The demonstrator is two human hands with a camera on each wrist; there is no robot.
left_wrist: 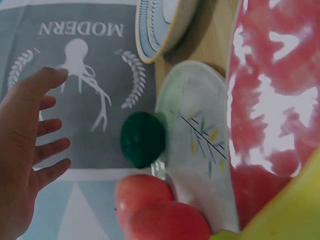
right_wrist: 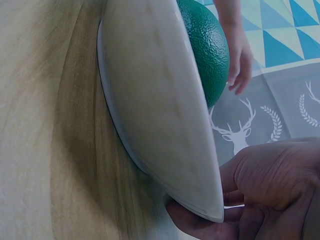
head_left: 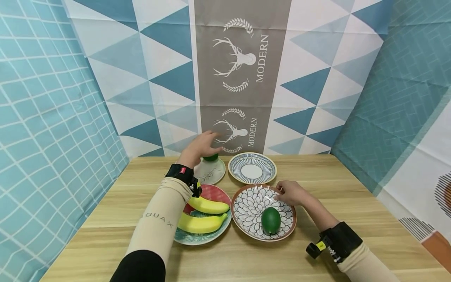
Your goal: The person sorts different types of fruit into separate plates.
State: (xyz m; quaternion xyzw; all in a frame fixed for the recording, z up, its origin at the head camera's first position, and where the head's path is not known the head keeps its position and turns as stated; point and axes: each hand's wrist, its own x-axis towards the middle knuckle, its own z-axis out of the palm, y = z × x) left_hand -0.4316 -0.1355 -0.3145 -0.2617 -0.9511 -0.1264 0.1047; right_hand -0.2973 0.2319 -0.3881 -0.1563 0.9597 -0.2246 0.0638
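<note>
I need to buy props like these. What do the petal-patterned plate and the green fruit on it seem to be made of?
The petal-patterned plate looks like glazed ceramic: a smooth, faintly shiny surface, a printed pattern and a plain cream underside where the right hand grips its rim. The green fruit has an even colour and a finely pebbled skin in the right wrist view; it may be a plastic or foam imitation, though the look leaves that open.

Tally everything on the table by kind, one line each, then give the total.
Plates: 4, namely the petal plate, the striped plate, the leaf-sprig plate and the red plate.
Bananas: 2, the upper banana and the lower banana.
Green fruits: 2, the large green fruit and the small green fruit.
Total: 8
</note>
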